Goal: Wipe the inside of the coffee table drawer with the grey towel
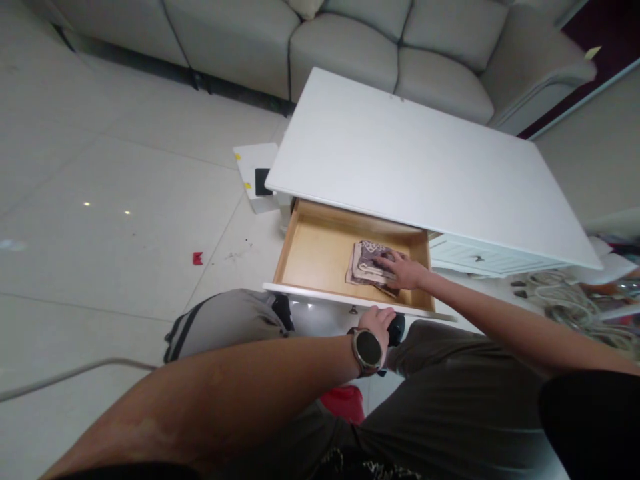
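Observation:
A folded cloth (367, 260), purple-grey and cream with a white pattern, lies in the right half of a pulled-out wooden drawer (315, 250). My right hand (403, 270) rests on top of the cloth from the right, its fingers stretched and apart. Wearing a round-faced watch (369, 348), my left hand (376, 323) is at the outside of the drawer's white front, to the right of the small dark knob (353, 309). Its visible fingers are loosely extended against the front; the thumb is hidden.
The drawer belongs to a white table (415, 153) with another drawer front (470, 255) at right. Behind stands a grey sofa (345, 50). A white box (257, 160), a red scrap (198, 258) and a cable (80, 373) lie on the floor. Coiled cords (575, 300) lie at right.

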`<action>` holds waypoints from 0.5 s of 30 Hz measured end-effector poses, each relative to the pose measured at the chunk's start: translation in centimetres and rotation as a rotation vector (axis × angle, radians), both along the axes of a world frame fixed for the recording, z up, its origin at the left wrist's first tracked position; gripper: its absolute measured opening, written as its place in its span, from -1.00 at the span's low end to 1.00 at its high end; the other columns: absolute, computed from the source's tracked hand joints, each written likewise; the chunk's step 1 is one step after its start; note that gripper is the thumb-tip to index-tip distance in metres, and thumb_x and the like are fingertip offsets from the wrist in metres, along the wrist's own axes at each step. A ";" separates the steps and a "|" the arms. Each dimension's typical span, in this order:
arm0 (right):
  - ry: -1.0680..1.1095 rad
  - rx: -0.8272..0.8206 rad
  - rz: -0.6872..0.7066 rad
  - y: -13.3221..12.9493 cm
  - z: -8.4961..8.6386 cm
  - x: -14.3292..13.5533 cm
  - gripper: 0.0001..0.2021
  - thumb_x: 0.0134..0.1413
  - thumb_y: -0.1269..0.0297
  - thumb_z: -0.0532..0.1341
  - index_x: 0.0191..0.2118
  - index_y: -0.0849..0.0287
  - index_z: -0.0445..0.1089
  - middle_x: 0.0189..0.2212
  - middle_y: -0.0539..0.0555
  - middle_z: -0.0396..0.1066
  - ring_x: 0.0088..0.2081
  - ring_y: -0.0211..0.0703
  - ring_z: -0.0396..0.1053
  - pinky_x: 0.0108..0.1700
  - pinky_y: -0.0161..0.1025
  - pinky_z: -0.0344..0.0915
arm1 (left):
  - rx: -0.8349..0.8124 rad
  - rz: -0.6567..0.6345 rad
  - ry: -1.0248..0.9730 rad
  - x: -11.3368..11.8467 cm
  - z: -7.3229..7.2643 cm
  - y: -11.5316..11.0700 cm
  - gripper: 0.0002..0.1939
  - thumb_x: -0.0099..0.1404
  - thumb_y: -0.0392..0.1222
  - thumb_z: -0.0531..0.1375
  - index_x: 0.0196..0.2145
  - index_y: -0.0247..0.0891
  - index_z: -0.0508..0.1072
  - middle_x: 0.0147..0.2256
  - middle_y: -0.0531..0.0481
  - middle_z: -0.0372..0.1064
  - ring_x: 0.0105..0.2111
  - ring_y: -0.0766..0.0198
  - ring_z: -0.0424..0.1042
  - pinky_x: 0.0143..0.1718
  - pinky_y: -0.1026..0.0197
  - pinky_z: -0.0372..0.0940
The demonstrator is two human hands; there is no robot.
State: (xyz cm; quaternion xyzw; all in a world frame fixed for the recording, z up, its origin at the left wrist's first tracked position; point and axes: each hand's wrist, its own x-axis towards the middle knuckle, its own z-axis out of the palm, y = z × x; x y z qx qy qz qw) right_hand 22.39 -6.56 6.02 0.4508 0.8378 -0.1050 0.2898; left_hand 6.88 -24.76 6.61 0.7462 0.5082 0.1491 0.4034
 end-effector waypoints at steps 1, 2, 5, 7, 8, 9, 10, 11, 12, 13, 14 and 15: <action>0.000 0.000 0.002 -0.2 -1.2 0.0 0.02 -0.03 -0.15 0.33 0.49 -0.24 -0.15 0.48 0.26 -0.26 0.30 0.61 0.11 0.11 0.27 0.27 | 0.012 -0.044 0.006 -0.1 0.1 0.2 -0.65 0.38 -0.22 0.02 -0.29 -0.25 0.63 0.07 -0.18 0.52 0.06 0.33 0.45 0.14 0.22 0.29; 0.000 0.004 0.005 -0.3 -2.3 -0.1 0.03 -0.04 -0.18 0.33 0.49 -0.25 -0.17 0.50 0.24 -0.32 0.33 0.67 0.03 0.13 0.34 0.23 | 0.034 -0.098 0.026 -0.3 0.3 0.3 -0.63 0.30 -0.28 0.01 -0.36 -0.18 0.64 0.10 -0.16 0.51 0.13 0.35 0.41 0.16 0.22 0.26; -0.001 0.027 0.015 -0.1 -5.0 -0.3 0.03 -0.06 -0.23 0.32 0.48 -0.29 -0.16 0.52 0.20 -0.45 0.37 0.77 -0.17 0.16 0.52 0.08 | 0.096 -0.258 0.186 -0.5 0.6 0.6 -0.64 0.17 -0.39 0.18 -0.20 -0.07 0.68 0.28 0.03 0.30 0.40 0.11 0.06 0.33 -0.16 0.06; 0.024 0.067 0.026 0.4 -6.2 -0.8 -0.01 -0.02 -0.20 0.31 0.48 -0.30 -0.15 0.52 0.17 -0.47 0.39 0.76 -0.24 0.18 0.57 0.00 | 0.074 -0.296 0.315 -0.5 0.8 0.7 -0.63 0.18 -0.32 0.27 -0.11 0.03 0.67 0.37 0.13 0.13 0.44 -0.10 -0.11 0.37 -0.33 -0.07; 0.047 0.092 0.037 0.7 -6.7 -1.3 -0.03 0.02 -0.17 0.30 0.48 -0.29 -0.15 0.52 0.17 -0.47 0.40 0.73 -0.25 0.19 0.58 -0.04 | 0.048 -0.285 0.355 -0.5 0.8 0.7 -0.64 0.19 -0.25 0.30 -0.07 0.06 0.66 0.39 0.15 0.08 0.44 -0.19 -0.13 0.37 -0.38 -0.09; 0.073 0.115 0.048 1.1 -7.0 -2.0 -0.06 0.05 -0.14 0.28 0.49 -0.28 -0.15 0.52 0.18 -0.46 0.41 0.71 -0.25 0.21 0.59 -0.08 | 0.025 -0.271 0.380 -0.5 1.0 0.6 -0.62 0.19 -0.19 0.32 -0.02 0.07 0.64 0.41 0.15 0.05 0.43 -0.27 -0.13 0.37 -0.43 -0.09; 0.100 0.132 0.060 1.4 -7.3 -3.1 -0.09 0.08 -0.13 0.26 0.48 -0.28 -0.14 0.52 0.17 -0.45 0.41 0.68 -0.25 0.22 0.59 -0.11 | 0.013 -0.258 0.393 -0.5 1.1 0.6 -0.58 0.18 -0.14 0.34 0.03 0.07 0.62 0.41 0.15 0.03 0.42 -0.33 -0.12 0.36 -0.47 -0.09; 0.128 0.141 0.071 1.8 -7.6 -4.5 -0.12 0.11 -0.12 0.24 0.48 -0.28 -0.13 0.52 0.17 -0.43 0.41 0.67 -0.25 0.22 0.60 -0.14 | 0.011 -0.244 0.399 -0.5 1.2 0.5 -0.52 0.17 -0.10 0.34 0.08 0.07 0.59 0.42 0.15 0.01 0.41 -0.37 -0.12 0.35 -0.49 -0.09; 0.155 0.144 0.080 2.2 -7.8 -6.1 -0.15 0.12 -0.12 0.23 0.48 -0.30 -0.12 0.52 0.16 -0.43 0.41 0.66 -0.24 0.23 0.61 -0.16 | 0.015 -0.233 0.398 -0.5 1.3 0.5 -0.47 0.16 -0.08 0.34 0.12 0.07 0.56 0.42 0.15 0.00 0.41 -0.39 -0.11 0.35 -0.49 -0.09; 0.181 0.140 0.085 2.5 -7.9 -8.1 -0.16 0.14 -0.13 0.22 0.47 -0.32 -0.11 0.52 0.14 -0.42 0.42 0.65 -0.25 0.23 0.62 -0.18 | 0.019 -0.221 0.395 -0.5 1.4 0.4 -0.44 0.16 -0.07 0.33 0.15 0.08 0.53 0.42 0.16 0.01 0.41 -0.38 -0.11 0.36 -0.48 -0.09; 0.207 0.131 0.090 2.7 -8.1 -10.4 -0.17 0.15 -0.13 0.21 0.47 -0.33 -0.11 0.52 0.12 -0.42 0.42 0.66 -0.26 0.22 0.62 -0.19 | 0.020 -0.207 0.391 -0.5 1.4 0.3 -0.42 0.17 -0.07 0.32 0.17 0.09 0.51 0.41 0.16 0.04 0.41 -0.35 -0.10 0.37 -0.46 -0.09; 0.231 0.121 0.095 2.9 -8.2 -12.8 -0.17 0.15 -0.14 0.21 0.47 -0.34 -0.13 0.53 0.10 -0.42 0.42 0.65 -0.27 0.23 0.63 -0.20 | 0.021 -0.193 0.390 -0.4 1.4 0.2 -0.42 0.18 -0.08 0.29 0.19 0.10 0.49 0.39 0.16 0.08 0.41 -0.31 -0.08 0.38 -0.43 -0.09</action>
